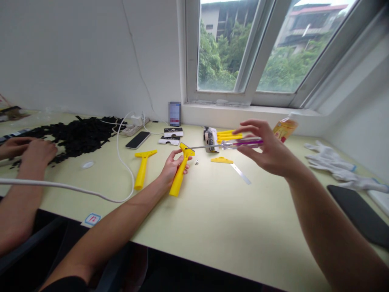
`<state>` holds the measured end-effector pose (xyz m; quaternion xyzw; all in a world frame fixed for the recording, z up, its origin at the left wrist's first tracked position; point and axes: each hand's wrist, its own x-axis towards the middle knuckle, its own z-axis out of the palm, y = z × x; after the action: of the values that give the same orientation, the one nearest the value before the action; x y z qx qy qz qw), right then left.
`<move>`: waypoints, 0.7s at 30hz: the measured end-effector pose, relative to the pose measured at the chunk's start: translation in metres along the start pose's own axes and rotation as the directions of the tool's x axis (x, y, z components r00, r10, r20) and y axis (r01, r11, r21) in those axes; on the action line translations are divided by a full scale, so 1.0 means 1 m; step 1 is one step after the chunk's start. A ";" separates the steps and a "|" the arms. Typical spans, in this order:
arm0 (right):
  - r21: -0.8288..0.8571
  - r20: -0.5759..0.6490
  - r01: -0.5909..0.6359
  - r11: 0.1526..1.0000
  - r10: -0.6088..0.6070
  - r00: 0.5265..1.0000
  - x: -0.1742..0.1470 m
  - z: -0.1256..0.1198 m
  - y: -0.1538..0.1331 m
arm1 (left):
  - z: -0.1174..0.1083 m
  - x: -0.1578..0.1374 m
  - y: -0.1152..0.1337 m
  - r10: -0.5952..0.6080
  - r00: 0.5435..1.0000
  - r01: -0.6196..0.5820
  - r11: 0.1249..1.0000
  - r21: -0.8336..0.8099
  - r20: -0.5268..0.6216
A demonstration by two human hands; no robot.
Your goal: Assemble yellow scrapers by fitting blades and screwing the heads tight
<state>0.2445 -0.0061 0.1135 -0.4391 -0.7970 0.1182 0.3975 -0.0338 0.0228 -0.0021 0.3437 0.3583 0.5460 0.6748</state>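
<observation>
My left hand [169,169] is closed around a yellow scraper handle [178,182], its wide head tilted up and to the right. A screwdriver [229,144] with a clear and purple grip lies between the thumb and fingers of my right hand [269,150]. Its long shaft points left, and the tip meets the scraper head. Small screws [197,162] lie on the table just right of my left hand. Farther right are a yellow plastic blade cover [221,160] and a thin metal blade [241,173]. A second yellow scraper handle [141,172] rests left of my hand.
More yellow handles [226,134] lie in an open packet behind. A white cable [126,162] loops across the left side near a phone [137,140]. A co-worker's hands [38,152] are beside a black heap [82,134]. Gloves [331,162] lie at right.
</observation>
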 end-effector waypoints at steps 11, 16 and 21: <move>-0.078 -0.039 -0.150 0.986 0.148 0.988 0.002 -0.001 0.009 | -0.001 0.001 -0.001 0.002 1.000 -0.002 1.000 0.002 -0.004; -0.022 0.052 -0.064 0.998 0.065 0.997 0.002 -0.005 0.009 | -0.001 0.001 -0.005 -0.012 1.000 0.012 1.000 -0.001 -0.008; -0.112 -0.096 -0.165 0.980 0.154 0.983 0.002 -0.005 0.007 | 0.001 -0.001 -0.005 -0.023 1.000 0.023 1.000 -0.003 0.019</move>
<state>0.2513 -0.0013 0.1139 -0.5293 -0.7467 0.0825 0.3942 -0.0301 0.0213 -0.0060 0.3436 0.3551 0.5355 0.6849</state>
